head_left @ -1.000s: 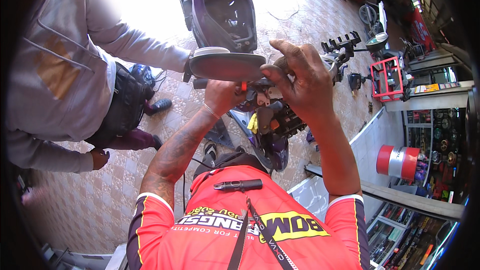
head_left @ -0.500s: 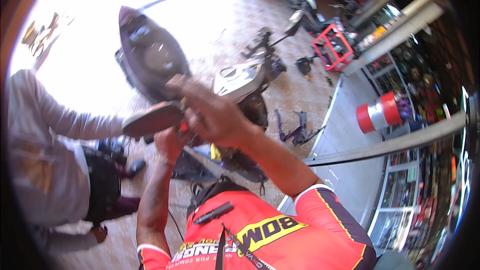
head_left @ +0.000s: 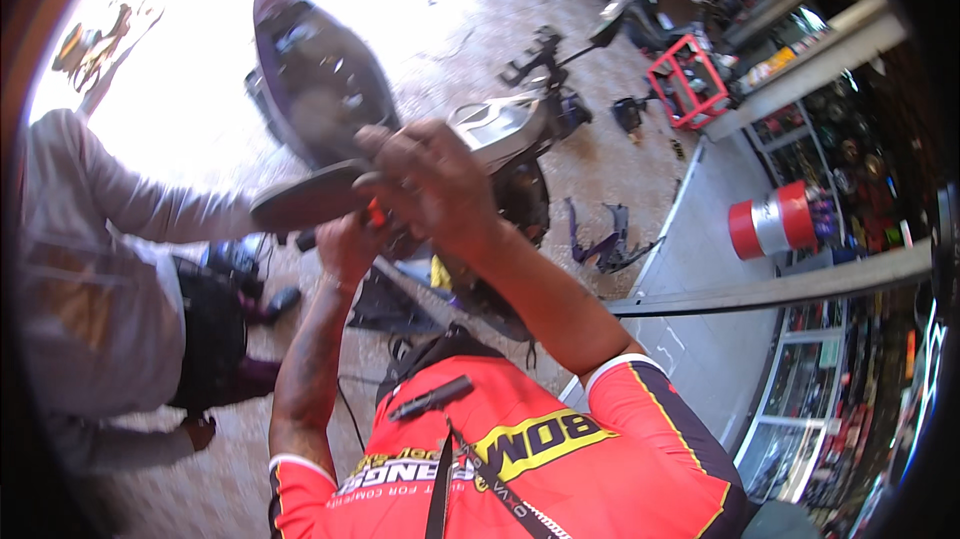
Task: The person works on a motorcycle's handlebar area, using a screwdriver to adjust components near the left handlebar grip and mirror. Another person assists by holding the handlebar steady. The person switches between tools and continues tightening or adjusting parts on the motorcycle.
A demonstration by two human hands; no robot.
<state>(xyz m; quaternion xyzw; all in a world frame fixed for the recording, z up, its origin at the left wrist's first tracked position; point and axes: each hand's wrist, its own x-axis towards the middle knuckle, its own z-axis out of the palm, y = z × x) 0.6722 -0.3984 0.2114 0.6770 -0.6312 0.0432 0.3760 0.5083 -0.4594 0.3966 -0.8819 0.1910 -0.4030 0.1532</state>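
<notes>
In the head view, the left hand (head_left: 350,247) has its fingers wrapped round a dark cylindrical grip (head_left: 305,239) — a flat, round grey disc (head_left: 305,200) sits just beside that hand, at eleven o'clock. The right hand's (head_left: 435,184) fingers are bent near the disc's rim; whether they pinch anything, I cannot tell. At three o'clock — a red-and-white cylindrical drum (head_left: 772,221).

Grey disc (head_left: 310,199) matt; red shirt (head_left: 590,469) cloth; drum (head_left: 771,221) smooth, glossy.
</notes>
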